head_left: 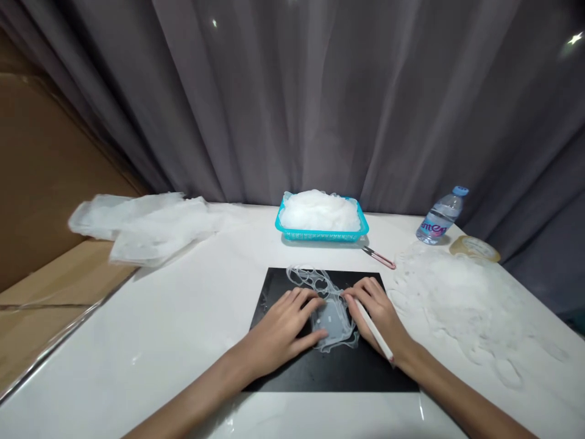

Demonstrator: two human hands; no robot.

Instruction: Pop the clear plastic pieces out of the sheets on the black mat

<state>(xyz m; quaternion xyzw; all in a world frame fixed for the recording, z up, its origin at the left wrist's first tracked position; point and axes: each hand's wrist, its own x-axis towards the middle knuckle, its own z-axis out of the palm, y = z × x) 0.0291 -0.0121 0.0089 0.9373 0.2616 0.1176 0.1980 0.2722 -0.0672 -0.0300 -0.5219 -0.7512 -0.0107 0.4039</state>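
Note:
A translucent plastic piece [333, 320] with loose, stringy edges lies on a black mat [278, 375]. My left hand [286, 329] is at its left side, thumb and fingertips on the piece, holding it against the mat. In my right hand [377, 314] is a slim white pen-shaped tool [373, 329], its back end pointing toward me. The working tip sits near the piece's upper right edge, and my fingers hide it. Thin clear loops [304, 277] of plastic trail from the piece toward the mat's far edge.
A blue basket [320, 235] heaped with white material stands at the back. Small pink-handled scissors [381, 259] lie nearby. On the right are a water bottle [441, 216], a tape roll [475, 249] and clear scraps [461, 299]. Translucent sheets [155, 225] and cardboard [64, 268] occupy the left.

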